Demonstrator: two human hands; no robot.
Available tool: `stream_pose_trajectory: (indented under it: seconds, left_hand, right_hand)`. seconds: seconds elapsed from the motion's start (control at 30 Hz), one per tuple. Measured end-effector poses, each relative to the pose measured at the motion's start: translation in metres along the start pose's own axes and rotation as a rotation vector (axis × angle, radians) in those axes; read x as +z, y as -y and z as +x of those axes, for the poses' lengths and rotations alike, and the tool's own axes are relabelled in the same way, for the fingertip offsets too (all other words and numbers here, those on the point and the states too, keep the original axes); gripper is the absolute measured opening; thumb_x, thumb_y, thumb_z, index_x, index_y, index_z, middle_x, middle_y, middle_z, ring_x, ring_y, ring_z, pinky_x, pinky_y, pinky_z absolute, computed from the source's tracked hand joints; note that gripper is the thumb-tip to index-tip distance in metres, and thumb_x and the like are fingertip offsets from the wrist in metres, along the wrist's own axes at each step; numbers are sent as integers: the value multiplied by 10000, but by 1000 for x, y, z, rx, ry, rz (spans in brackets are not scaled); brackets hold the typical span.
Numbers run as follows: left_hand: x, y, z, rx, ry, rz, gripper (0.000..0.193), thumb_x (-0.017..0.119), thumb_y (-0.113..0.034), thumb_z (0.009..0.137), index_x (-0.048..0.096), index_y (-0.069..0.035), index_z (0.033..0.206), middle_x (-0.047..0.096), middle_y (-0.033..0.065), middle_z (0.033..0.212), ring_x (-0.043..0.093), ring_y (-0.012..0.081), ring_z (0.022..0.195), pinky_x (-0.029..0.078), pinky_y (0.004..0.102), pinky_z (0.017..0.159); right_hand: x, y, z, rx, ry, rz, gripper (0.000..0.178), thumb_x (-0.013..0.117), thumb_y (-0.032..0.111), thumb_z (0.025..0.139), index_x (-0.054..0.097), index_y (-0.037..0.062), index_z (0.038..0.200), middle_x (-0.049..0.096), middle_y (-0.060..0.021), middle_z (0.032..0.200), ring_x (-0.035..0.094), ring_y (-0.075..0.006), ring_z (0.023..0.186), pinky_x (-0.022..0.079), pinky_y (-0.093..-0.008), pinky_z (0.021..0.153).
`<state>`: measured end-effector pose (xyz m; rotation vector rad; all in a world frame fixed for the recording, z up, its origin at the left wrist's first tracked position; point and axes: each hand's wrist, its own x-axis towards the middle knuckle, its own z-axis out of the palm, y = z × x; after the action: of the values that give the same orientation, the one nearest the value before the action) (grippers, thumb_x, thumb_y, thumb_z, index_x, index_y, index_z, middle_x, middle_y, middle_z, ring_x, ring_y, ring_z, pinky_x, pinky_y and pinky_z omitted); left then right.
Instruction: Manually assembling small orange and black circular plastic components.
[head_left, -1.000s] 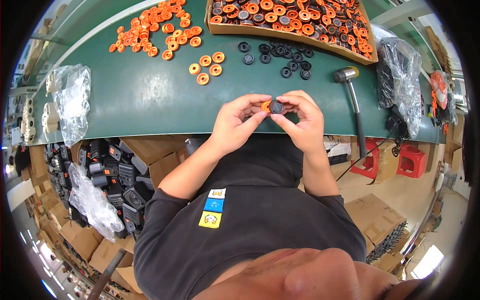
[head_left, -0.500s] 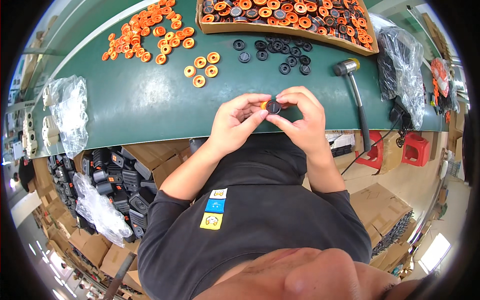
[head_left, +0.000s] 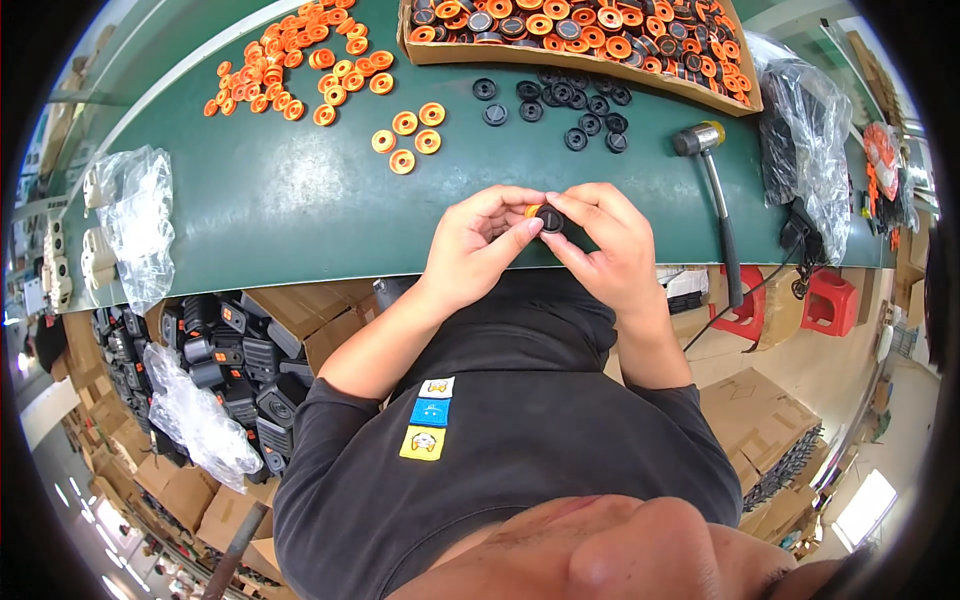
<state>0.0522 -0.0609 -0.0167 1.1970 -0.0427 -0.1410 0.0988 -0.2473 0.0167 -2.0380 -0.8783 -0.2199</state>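
Between my two hands, just above the front edge of the green table, is a small round knob (head_left: 550,219) with a black cap face and an orange body. My left hand (head_left: 482,240) pinches its orange side with thumb and fingertips. My right hand (head_left: 606,240) has its thumb and index finger closed on the black cap's side. Farther back lie loose orange rings (head_left: 402,161) and, to their right, black round caps (head_left: 576,139). A larger heap of orange rings (head_left: 268,65) spreads at the far left.
A cardboard box (head_left: 590,58) full of orange-and-black knobs stands at the back. On the right lie a mallet (head_left: 722,205) and clear plastic bags (head_left: 815,140). White parts with a plastic bag (head_left: 145,225) are at the left edge. Black parts (head_left: 240,360) fill a carton below the table.
My right fingers have closed in around the knob, its thumb and index shifting nearer my left hand. The knob has turned slightly. The whole view has shifted a little.
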Motion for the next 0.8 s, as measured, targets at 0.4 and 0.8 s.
stream_pose_trajectory:
  seconds: [0.4, 0.8]
  left_hand:
    - [2, 5, 2, 73, -40, 64, 256, 611, 21, 936, 603, 20, 1192, 676, 66, 1041, 650, 112, 950, 526, 283, 864]
    - [-2, -3, 0, 11, 31, 9, 377, 595, 43, 941, 548, 73, 1314, 666, 127, 1170, 644, 166, 1075, 510, 310, 970]
  right_hand:
    - [4, -1, -1, -120, -34, -77, 394, 793, 20, 726, 698, 23, 1108, 657, -99, 973, 654, -276, 845, 540, -359, 717]
    - [7, -4, -2, 105, -84, 130, 344, 799, 13, 735, 697, 21, 1064, 657, -118, 969, 658, -278, 867, 542, -350, 741]
